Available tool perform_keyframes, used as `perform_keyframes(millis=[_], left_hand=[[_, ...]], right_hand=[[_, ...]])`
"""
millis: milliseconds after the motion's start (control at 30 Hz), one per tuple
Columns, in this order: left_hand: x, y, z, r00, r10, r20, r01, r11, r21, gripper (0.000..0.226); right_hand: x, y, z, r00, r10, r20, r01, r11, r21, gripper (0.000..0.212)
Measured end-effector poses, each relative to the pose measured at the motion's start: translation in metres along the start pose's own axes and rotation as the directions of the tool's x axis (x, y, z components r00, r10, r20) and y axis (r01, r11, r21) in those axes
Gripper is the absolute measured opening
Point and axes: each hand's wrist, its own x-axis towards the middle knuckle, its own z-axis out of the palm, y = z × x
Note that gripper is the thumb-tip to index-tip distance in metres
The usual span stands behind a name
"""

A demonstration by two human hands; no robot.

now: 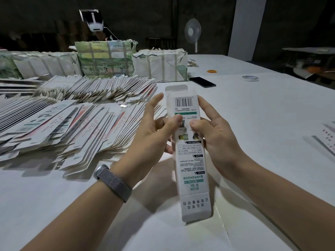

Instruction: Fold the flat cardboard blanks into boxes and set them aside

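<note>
A long white printed cardboard blank [191, 160] with a barcode near its far end is held above the table, lengthwise away from me. My left hand [155, 131] grips its left edge, thumb pressed on the printed face and fingers behind. My right hand [212, 129] grips the right edge the same way, thumb on the face beside the left thumb. The blank's end flaps stick out at both ends. A large fanned pile of flat blanks [68, 124] lies to the left on the white table [262, 124].
Wrapped bundles [107, 58] stand at the table's far side, with a person in a headset behind them. A black phone [202, 82], a tape roll [250, 78] and an orange item [212, 71] lie far right. More printed blanks [326, 138] sit at the right edge.
</note>
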Motion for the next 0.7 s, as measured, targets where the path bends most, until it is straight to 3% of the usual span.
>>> perform_keyframes(millis=[167,367,700], left_hand=[[-0.001,0.000,0.000,0.998,0.022,0.055,-0.022,1.000,-0.001,0.050],[-0.001,-0.002,-0.001,0.995,-0.005,0.103,0.010,0.999,-0.040,0.036],[-0.003,0.001,0.000,0.986,-0.029,0.162,0.026,0.999,0.021,0.042]], right_hand=[[-0.002,0.000,0.000,1.000,0.001,-0.008,-0.001,1.000,0.006,0.054],[0.000,-0.003,0.000,0.999,0.014,-0.036,-0.013,1.000,0.022,0.047],[0.005,0.000,-0.009,0.998,0.034,-0.058,-0.034,0.999,0.015,0.026]])
